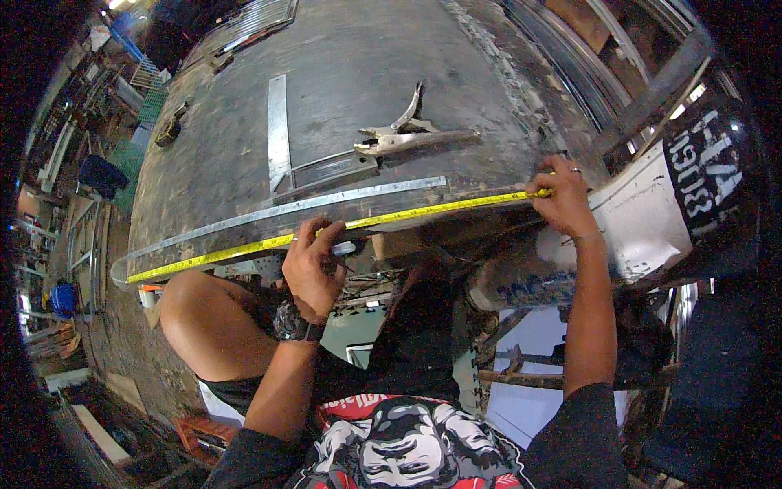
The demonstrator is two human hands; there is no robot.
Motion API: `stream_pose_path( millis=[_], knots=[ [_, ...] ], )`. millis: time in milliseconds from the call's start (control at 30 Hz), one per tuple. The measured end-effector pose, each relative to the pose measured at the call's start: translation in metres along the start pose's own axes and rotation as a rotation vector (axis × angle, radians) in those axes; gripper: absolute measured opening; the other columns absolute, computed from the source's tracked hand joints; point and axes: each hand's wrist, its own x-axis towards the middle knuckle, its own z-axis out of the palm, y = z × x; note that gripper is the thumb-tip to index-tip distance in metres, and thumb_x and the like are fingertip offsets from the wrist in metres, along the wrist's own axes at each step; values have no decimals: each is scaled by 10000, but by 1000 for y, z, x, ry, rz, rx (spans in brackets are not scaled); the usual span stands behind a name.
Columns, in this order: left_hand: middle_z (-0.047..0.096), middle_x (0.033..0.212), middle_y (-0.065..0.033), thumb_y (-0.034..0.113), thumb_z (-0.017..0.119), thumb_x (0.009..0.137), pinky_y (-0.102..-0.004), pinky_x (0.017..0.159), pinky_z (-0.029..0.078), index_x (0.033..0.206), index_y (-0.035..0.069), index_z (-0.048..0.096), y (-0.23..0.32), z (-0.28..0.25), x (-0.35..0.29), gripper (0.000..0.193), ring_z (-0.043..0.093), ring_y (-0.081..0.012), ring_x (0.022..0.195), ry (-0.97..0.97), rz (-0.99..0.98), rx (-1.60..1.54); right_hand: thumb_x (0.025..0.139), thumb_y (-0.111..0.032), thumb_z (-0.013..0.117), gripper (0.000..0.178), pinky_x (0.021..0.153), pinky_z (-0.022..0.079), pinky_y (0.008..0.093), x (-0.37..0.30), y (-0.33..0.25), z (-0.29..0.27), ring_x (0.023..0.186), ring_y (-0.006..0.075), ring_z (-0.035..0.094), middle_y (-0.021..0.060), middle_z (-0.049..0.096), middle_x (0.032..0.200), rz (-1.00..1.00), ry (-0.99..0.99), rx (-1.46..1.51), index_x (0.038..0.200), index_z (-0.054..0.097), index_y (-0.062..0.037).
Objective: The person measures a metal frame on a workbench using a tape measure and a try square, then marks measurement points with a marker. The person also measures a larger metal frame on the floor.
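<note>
A yellow measuring tape (440, 208) is stretched along the near edge of a dark worktable. My right hand (562, 196) pinches it at the right, a ring on one finger. Farther left, my left hand (316, 265) has its fingers closed at the tape's edge; a small whitish object (344, 248) sticks out beside them, its kind unclear. Just behind the tape lies a long, flat metal strip (326, 199), roughly parallel to it. Locking pliers (415, 140) rest open beyond the strip. Left of them are a flat metal bar (278, 122) and a small metal frame piece (334, 169).
The worn tabletop (220, 147) carries a small black-and-yellow object (169, 130) at its left side and slatted metal pieces (261, 20) at the far end. Long metal profiles (562, 49) stand at the right. A white-and-black sheet (643, 216) sits by my right forearm.
</note>
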Motion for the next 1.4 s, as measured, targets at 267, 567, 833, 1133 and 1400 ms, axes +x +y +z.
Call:
stream_pose_path(
  millis=[267, 567, 833, 1133, 1400],
  knots=[
    [662, 1234, -99, -94, 671, 676, -409, 879, 570, 1199, 129, 713, 1, -3, 2, 570, 681, -351, 1076, -15, 26, -40, 667, -127, 736, 164, 1004, 456, 505, 1, 5, 6, 1180, 379, 553, 101, 637, 1184, -20, 46, 44, 804, 778, -206],
    [648, 1234, -137, -111, 633, 635, -379, 918, 549, 1205, 89, 723, 4, -4, 3, 611, 672, -368, 1093, -34, 0, -45, 653, -72, 763, 172, 975, 476, 482, 0, 4, 7, 1162, 373, 564, 86, 640, 1205, -43, 91, 26, 792, 743, -171],
    [655, 1249, -111, -76, 677, 676, -414, 907, 563, 1192, 117, 717, 4, -4, 3, 553, 673, -349, 1098, -30, 5, -38, 659, -125, 746, 135, 959, 498, 503, 1, 7, 7, 1151, 368, 584, 80, 641, 1190, -32, 70, 23, 780, 754, -185],
    [574, 1372, -126, -60, 720, 652, -428, 911, 579, 1328, 194, 655, 7, 0, -4, 726, 671, -370, 1135, -37, -32, 8, 669, -122, 738, 126, 1046, 456, 476, 4, -4, 0, 1228, 373, 548, 102, 639, 1275, 44, 5, 30, 790, 757, -151],
    [576, 1222, -145, -6, 689, 608, -458, 896, 565, 1493, 211, 522, 27, 10, -33, 925, 638, -403, 1088, -131, -60, -49, 649, -84, 741, 169, 1035, 454, 458, 3, -2, 1, 1216, 373, 536, 125, 626, 1283, 8, 26, -6, 817, 749, -94]
  ],
)
